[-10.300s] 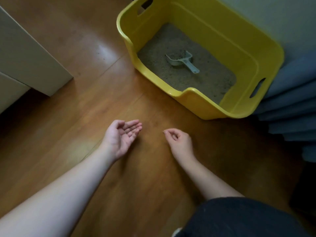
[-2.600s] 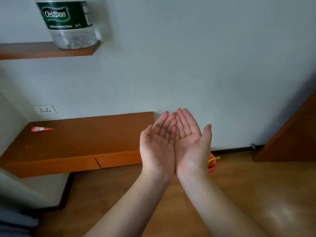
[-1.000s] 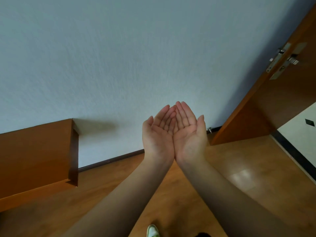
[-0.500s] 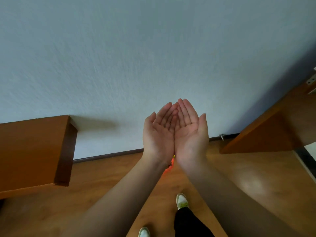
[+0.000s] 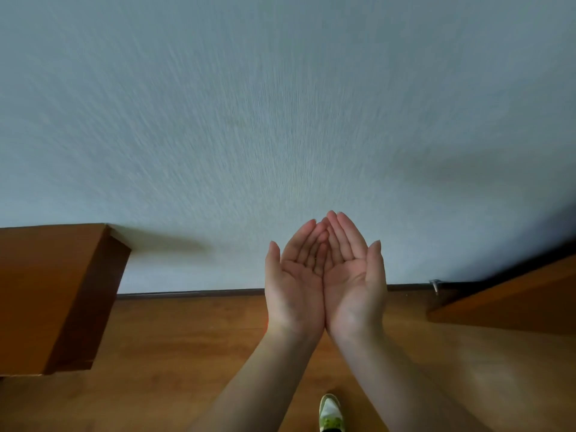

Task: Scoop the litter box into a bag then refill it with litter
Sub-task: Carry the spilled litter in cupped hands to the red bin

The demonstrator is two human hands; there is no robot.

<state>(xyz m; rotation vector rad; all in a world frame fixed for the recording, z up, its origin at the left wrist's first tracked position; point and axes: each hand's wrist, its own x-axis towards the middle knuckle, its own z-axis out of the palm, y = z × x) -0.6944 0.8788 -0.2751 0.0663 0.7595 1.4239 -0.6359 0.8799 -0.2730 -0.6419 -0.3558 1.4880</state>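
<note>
Palms up, the left hand (image 5: 294, 286) and right hand (image 5: 353, 280) are pressed together edge to edge, fingers straight, cupped and holding nothing. Beyond them is a wall (image 5: 280, 120); below, the floor (image 5: 187, 353) and a shoe (image 5: 331, 411). No litter box is in view.

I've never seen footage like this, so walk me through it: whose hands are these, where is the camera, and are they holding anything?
The camera sits on a person's head, looking forward and down, so the arms reach in from below. The left hand and right hand are held palms up, sides touching, cupped like a bowl. Nothing shows in them. Behind is a pale wall, blurred by motion. Below lies a wooden floor, with a wooden cabinet on the left, a wooden door on the right, and a shoe at the bottom edge. No litter box is in view.
</note>
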